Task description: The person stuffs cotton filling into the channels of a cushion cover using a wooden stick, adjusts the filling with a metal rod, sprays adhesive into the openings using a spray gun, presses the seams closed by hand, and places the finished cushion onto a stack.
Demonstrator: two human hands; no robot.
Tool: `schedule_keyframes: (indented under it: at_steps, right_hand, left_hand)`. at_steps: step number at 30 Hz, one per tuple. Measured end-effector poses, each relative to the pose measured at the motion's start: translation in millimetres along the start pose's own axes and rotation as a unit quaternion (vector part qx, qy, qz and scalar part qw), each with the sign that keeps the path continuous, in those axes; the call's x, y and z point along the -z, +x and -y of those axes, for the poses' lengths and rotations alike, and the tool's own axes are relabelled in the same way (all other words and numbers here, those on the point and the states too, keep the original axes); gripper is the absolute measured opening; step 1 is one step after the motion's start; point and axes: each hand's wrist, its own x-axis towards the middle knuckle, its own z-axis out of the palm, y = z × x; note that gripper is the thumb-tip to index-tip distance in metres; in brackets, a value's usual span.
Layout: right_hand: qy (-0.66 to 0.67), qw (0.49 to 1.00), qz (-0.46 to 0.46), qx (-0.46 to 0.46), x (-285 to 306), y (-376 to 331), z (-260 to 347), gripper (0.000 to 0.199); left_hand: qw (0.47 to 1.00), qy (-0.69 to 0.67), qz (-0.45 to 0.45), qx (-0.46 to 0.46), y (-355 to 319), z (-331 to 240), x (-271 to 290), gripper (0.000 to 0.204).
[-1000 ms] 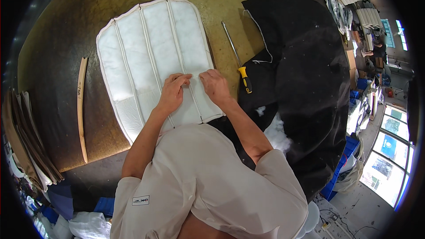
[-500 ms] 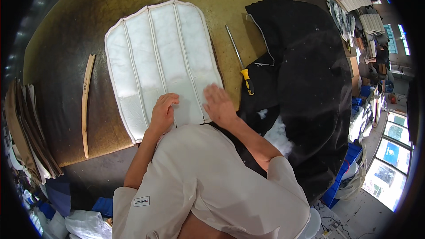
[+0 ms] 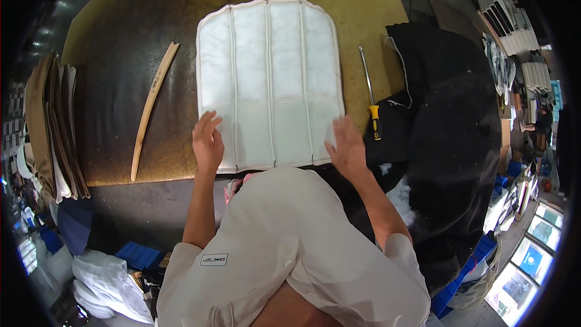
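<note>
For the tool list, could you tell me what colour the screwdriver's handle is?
Yellow with a black tip, on the screwdriver in the head view.

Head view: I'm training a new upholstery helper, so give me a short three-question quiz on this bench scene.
1. True or false: both hands rest flat on the white quilted padded panel.
2. Which tool lies just right of the panel? A) yellow-handled screwdriver B) hammer C) scissors
3. What lies on the brown worktable left of the panel?

Key:
1. True: the left hand and the right hand press its lower corners, open.
2. A
3. A long curved wooden strip.
</note>
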Motion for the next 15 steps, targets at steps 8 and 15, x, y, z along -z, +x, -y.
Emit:
schedule_keyframes:
  at_steps: [8,15]
  right_hand:
    - [0.067,0.977,-0.2,0.01,9.9,180.1,68.4,0.077]
    - [0.023,0.991,-0.13,-0.031,-48.8,198.7,95.5,0.08]
  left_hand:
    - [0.992,0.111,0.023,-0.054,96.4,-5.8,-28.9,0.057]
    - [0.966,0.185,0.179,-0.039,76.8,16.1,-64.2,0.075]
